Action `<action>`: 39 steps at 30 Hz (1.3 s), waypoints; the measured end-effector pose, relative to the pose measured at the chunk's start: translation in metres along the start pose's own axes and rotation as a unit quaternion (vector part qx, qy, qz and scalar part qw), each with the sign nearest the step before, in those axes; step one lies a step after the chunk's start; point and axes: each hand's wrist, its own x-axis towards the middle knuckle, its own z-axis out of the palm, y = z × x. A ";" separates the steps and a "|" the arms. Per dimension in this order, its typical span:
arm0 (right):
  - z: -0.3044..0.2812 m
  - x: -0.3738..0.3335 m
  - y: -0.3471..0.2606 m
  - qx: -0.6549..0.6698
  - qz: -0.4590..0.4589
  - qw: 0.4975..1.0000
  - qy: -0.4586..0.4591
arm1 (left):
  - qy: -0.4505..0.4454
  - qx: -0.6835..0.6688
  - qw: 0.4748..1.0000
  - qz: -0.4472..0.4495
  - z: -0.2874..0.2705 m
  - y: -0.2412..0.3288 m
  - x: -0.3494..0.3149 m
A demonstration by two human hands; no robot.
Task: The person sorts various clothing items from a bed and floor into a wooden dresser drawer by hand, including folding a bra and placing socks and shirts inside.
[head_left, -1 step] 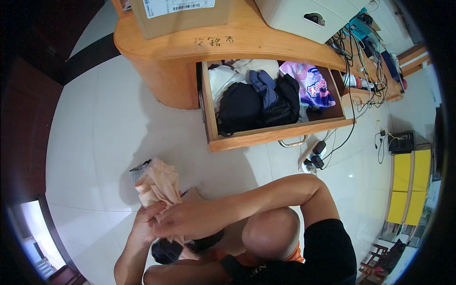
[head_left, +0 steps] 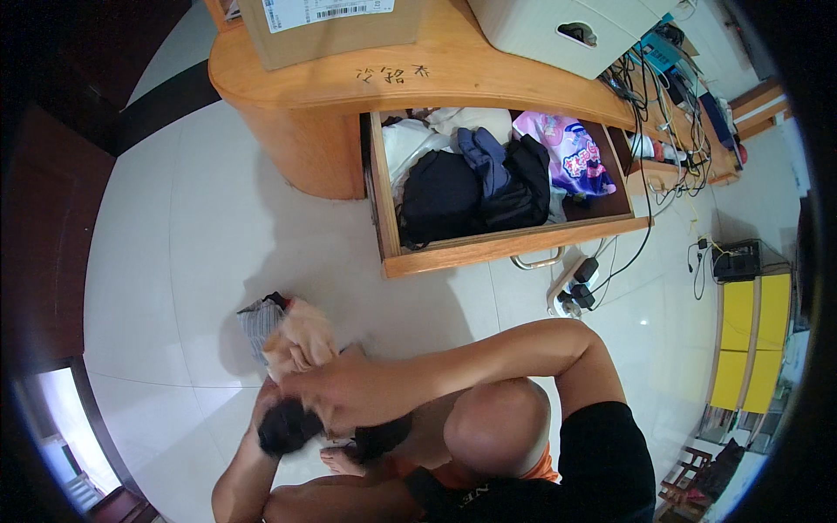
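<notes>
Smeared by motion, my right hand reaches across in front of my raised knee. A bunched black cloth hangs at its fingers and covers my left wrist. My left hand is mostly hidden behind the right hand and this cloth. Just beyond both hands is a crumpled beige cloth; whether fingers grip it is unclear. A grey striped cloth shows past it, with a small black piece at its top. Another black item lies by my leg, partly covered by my forearm.
Ahead, a pulled-out drawer holds dark clothes, white cloth and a purple-pink bag. Above it is a wooden desk with a cardboard box. A power strip and cables lie on the floor at right.
The black cloth has moved up and left, now over my left wrist. The beige cloth has sunk slightly toward my hands, uncovering more of the striped cloth. My right hand has become more blurred.
</notes>
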 end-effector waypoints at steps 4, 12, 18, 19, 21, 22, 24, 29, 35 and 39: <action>-0.021 -0.003 -0.001 -0.070 0.062 0.968 0.234 | -0.025 0.024 0.995 0.093 0.020 0.013 -0.009; -0.108 -0.014 -0.061 -0.038 0.172 0.983 -0.049 | 0.008 0.239 0.968 0.076 0.064 0.047 0.020; -0.219 -0.080 -0.006 -0.407 0.295 0.864 0.018 | -0.243 0.366 0.890 -0.120 0.092 0.040 0.033; -0.225 -0.090 0.006 -0.453 0.339 0.824 -0.011 | -0.254 0.361 0.888 -0.130 0.101 0.039 0.034; -0.226 -0.096 0.032 -0.526 0.314 0.790 -0.030 | -0.259 0.366 0.885 -0.128 0.102 0.026 0.034; -0.226 -0.094 0.033 -0.539 0.328 0.775 -0.040 | -0.261 0.377 0.882 -0.112 0.092 0.010 0.033; -0.217 -0.090 0.037 -0.552 0.357 0.751 -0.055 | -0.255 0.402 0.872 -0.112 0.092 0.005 0.033; -0.206 -0.101 0.014 -0.635 0.275 0.718 -0.077 | -0.256 0.403 0.866 -0.150 0.090 0.005 0.031; -0.213 -0.142 -0.009 -0.611 0.266 0.740 -0.088 | -0.246 0.420 0.859 -0.157 0.088 0.007 0.033; -0.220 -0.143 -0.026 -0.540 0.282 0.793 -0.021 | -0.249 0.425 0.857 -0.148 0.090 0.011 0.031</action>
